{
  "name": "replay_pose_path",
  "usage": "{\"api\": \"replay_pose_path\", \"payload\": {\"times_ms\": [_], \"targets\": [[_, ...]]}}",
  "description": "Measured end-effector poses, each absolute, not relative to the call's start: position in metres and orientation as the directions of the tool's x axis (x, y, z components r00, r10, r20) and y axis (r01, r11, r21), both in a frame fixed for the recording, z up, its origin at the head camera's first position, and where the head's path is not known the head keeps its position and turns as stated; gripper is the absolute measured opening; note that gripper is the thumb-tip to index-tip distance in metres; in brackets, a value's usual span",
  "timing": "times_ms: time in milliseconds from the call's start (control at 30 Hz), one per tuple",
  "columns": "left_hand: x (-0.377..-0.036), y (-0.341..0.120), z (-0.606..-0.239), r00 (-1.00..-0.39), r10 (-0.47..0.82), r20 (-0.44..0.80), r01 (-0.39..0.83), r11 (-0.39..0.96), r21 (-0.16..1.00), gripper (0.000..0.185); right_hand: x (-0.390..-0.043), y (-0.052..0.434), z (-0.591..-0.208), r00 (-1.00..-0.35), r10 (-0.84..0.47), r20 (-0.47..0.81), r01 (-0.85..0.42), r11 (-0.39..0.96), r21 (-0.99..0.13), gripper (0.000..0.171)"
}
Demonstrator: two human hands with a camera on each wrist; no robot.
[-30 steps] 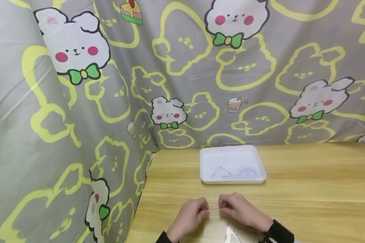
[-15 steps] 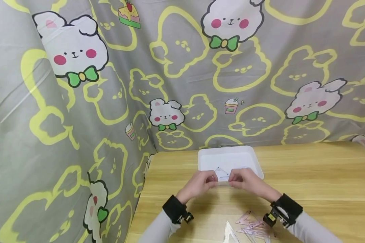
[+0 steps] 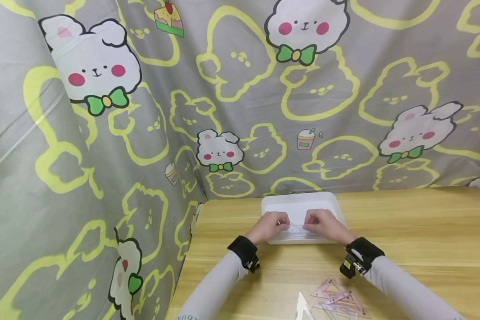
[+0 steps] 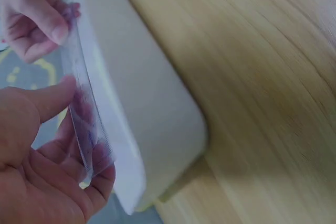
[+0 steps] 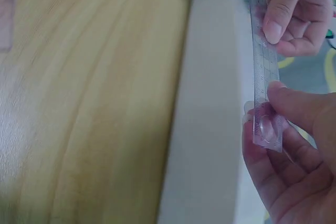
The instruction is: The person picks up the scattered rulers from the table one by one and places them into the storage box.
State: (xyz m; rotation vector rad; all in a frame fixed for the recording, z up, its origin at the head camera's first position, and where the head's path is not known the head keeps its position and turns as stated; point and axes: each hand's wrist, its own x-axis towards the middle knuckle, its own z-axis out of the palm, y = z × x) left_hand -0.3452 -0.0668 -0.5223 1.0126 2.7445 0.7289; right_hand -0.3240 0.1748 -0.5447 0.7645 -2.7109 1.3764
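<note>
A clear plastic ruler with printed markings is held between both hands, over the near side of a white tray. My left hand pinches one end between thumb and fingers. The other end is pinched by my right hand. In the left wrist view, the ruler lies alongside the tray's wall. Whether it touches the tray, I cannot tell. Clear pieces on the tray floor are mostly hidden behind the hands.
Pink set squares lie overlapping on the wooden table, near the right forearm. A clear set square is beside them at the front edge of the view. A patterned curtain hangs behind and to the left.
Both hands have moved forward, away from the body, from the table in front of the tray to above it, carrying the ruler. The set squares on the table have come into fuller view.
</note>
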Motion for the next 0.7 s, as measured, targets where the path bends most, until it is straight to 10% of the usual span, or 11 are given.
{"api": "replay_pose_path", "payload": {"times_ms": [700], "targets": [[-0.346, -0.064, -0.537, -0.770, 0.637, -0.033, 0.620, 0.759, 0.197, 0.031, -0.330, 0.158, -0.571, -0.844, -0.487, 0.226, -0.517, 0.622, -0.588, 0.020]]}}
